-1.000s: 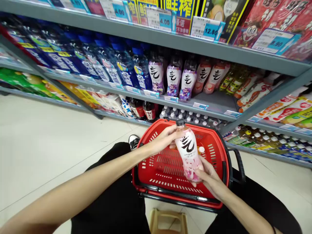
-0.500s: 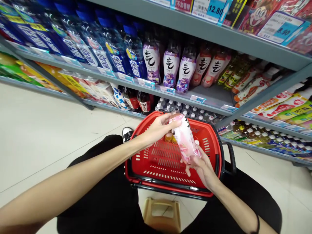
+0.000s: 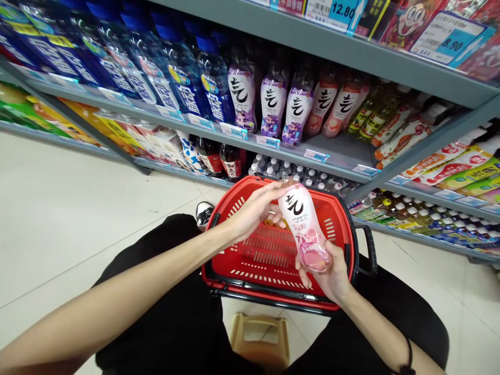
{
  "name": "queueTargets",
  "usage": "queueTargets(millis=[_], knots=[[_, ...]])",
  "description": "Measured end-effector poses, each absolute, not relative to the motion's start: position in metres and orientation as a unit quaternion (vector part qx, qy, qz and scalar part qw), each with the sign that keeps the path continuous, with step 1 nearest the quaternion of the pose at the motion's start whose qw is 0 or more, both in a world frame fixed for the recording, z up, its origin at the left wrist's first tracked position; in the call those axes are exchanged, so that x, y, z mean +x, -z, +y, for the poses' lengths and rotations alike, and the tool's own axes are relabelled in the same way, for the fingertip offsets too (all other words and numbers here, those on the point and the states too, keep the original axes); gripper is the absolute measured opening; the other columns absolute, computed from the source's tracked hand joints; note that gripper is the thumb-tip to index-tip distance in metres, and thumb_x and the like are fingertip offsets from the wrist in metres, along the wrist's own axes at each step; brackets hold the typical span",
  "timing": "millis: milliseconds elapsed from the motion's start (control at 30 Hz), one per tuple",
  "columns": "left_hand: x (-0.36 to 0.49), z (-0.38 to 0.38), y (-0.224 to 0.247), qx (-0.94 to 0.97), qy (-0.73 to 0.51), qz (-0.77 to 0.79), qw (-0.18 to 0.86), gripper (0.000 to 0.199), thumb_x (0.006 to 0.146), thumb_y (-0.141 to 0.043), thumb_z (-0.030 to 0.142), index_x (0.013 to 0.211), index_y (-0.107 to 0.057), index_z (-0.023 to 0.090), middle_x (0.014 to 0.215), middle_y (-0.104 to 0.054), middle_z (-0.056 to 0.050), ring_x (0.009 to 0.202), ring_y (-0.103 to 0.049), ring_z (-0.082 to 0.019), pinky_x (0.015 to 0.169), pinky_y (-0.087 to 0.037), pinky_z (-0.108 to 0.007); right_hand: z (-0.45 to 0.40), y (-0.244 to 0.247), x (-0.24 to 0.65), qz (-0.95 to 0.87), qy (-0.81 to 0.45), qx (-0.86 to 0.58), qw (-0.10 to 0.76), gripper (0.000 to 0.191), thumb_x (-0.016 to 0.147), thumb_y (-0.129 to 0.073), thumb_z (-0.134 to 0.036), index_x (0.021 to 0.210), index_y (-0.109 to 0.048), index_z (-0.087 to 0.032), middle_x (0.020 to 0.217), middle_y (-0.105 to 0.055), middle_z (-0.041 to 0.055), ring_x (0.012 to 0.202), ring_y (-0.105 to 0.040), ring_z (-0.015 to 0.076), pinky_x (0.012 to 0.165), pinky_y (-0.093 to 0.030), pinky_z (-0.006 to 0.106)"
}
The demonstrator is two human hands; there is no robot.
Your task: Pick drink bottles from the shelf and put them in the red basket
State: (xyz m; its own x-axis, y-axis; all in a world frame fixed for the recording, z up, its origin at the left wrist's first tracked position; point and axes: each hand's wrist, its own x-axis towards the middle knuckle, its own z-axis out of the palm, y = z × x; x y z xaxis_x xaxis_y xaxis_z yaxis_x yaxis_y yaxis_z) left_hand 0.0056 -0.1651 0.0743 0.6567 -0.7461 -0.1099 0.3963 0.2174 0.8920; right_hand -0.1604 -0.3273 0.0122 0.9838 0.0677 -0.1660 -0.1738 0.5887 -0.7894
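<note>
Pink bottle [image 3: 307,229] turned since the earlier frame, its black character coming round to face the camera. Left hand [image 3: 253,212] was partly closed at the neck, right hand [image 3: 334,273] half curled round the base, holding it tilted over the red basket [image 3: 250,253], near the drinks shelf [image 3: 344,152].

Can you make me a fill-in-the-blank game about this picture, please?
1. The walls of the basket are ____.
2. The left hand is at the neck of the pink bottle; the right hand is at its opposite ____.
3. The price tag at top right reads ____.

Missing words: red; end; 8.90.
</note>
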Motion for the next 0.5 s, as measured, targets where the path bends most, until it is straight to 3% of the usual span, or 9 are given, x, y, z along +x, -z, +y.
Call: queueTargets(millis=[133,300,400,500], knots=[[0.002,-0.165,-0.078,0.475,0.387,-0.183,0.769,0.029,0.091,-0.070,0.038,0.101,-0.049,0.022,0.070,-0.057,0.003,0.052,-0.050,-0.010,0.060,-0.058,-0.029,-0.328,-0.021,-0.159,0.061,-0.079,-0.415,0.904,0.063,0.092,-0.052,-0.072,0.094,-0.071,-0.012,0.071,-0.066,0.0091,0.041,-0.055,0.0155,0.039,-0.039,0.023],[-0.002,-0.165,-0.083,0.481,0.373,-0.215,0.764,0.036,0.088,-0.076,0.042,0.108,-0.054,0.021,0.068,-0.057,0.003,0.054,-0.051,-0.010,0.059,-0.057,-0.026,-0.333,-0.024,-0.164,0.061,-0.101,-0.408,0.905,0.069,0.090,-0.050,-0.076,0.088,-0.070,-0.010,0.069,-0.064,0.0089,0.036,-0.044,0.0087,0.040,-0.031,0.021],[-0.004,-0.166,-0.083,0.490,0.347,-0.239,0.763,0.039,0.084,-0.080,0.040,0.105,-0.053,0.020,0.081,-0.062,0.001,0.052,-0.050,-0.007,0.056,-0.056,-0.024,-0.338,-0.022,-0.168,0.048,-0.127,-0.396,0.908,0.072,0.091,-0.046,-0.078,0.086,-0.069,-0.010,0.065,-0.061,0.0079,0.033,-0.034,0.0059,0.039,-0.026,0.020],[-0.004,-0.168,-0.082,0.505,0.327,-0.252,0.758,0.044,0.079,-0.084,0.037,0.103,-0.052,0.019,0.095,-0.066,-0.002,0.053,-0.052,-0.006,0.049,-0.051,-0.020,-0.341,-0.019,-0.167,0.045,-0.133,-0.410,0.901,0.073,0.090,-0.043,-0.080,0.087,-0.067,-0.011,0.065,-0.060,0.0069,0.034,-0.039,0.0089,0.038,-0.028,0.021]])
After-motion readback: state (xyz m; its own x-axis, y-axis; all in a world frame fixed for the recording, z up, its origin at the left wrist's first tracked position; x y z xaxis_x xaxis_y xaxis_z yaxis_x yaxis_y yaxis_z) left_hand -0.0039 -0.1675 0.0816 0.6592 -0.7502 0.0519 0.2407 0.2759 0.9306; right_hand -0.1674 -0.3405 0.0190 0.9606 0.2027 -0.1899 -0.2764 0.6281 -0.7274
